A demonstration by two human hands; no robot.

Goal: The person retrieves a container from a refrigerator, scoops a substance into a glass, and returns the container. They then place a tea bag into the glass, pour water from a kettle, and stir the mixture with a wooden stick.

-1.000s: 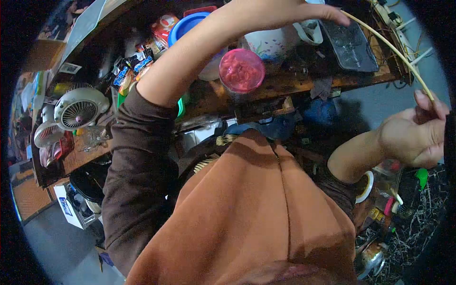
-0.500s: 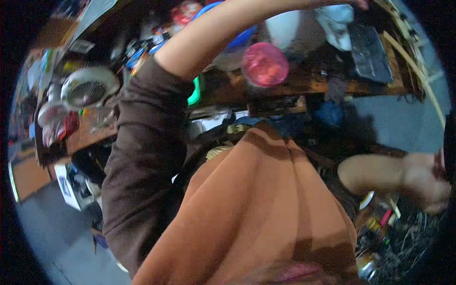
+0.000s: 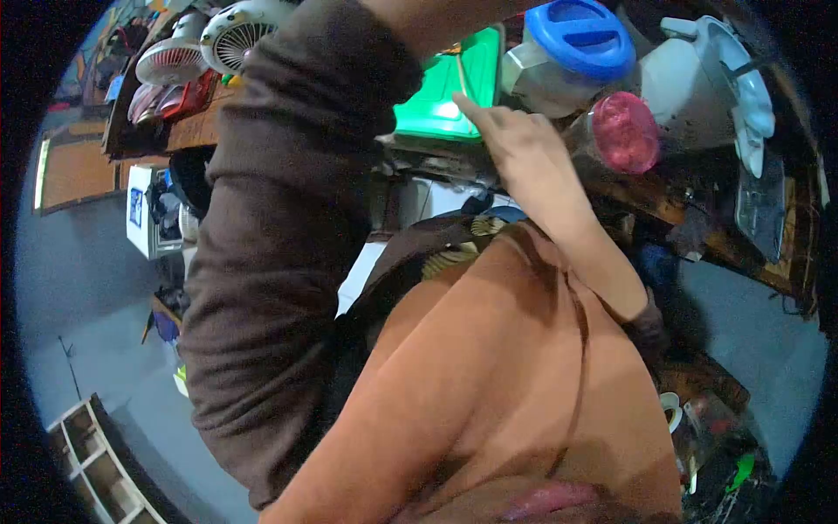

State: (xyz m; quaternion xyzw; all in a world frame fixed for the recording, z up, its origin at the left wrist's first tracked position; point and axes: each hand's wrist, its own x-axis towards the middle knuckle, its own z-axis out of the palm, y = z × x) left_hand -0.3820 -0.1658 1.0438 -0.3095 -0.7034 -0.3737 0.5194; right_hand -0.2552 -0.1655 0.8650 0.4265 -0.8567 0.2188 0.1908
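My right hand [image 3: 524, 153] is over the near edge of the green lid [image 3: 441, 105], index finger reaching out and the other fingers bent. A thin stick [image 3: 463, 74] lies along my fingertip, over the green lid; I can't tell whether I'm pinching it or only touching it. My left arm [image 3: 288, 201], in its brown sleeve, runs up past the top edge of my view, so I can't tell if that hand is open or closed.

Just right of the green lid on the wooden surface [image 3: 646, 203] is a clear tub [image 3: 546, 87] with a blue lid [image 3: 580, 39]. Near it is a pink-topped jar [image 3: 626, 133], with a pale container [image 3: 685, 83] beyond. A dark tray [image 3: 759, 214] lies farther right. Two fans [image 3: 240, 39] stand side by side at the upper left.
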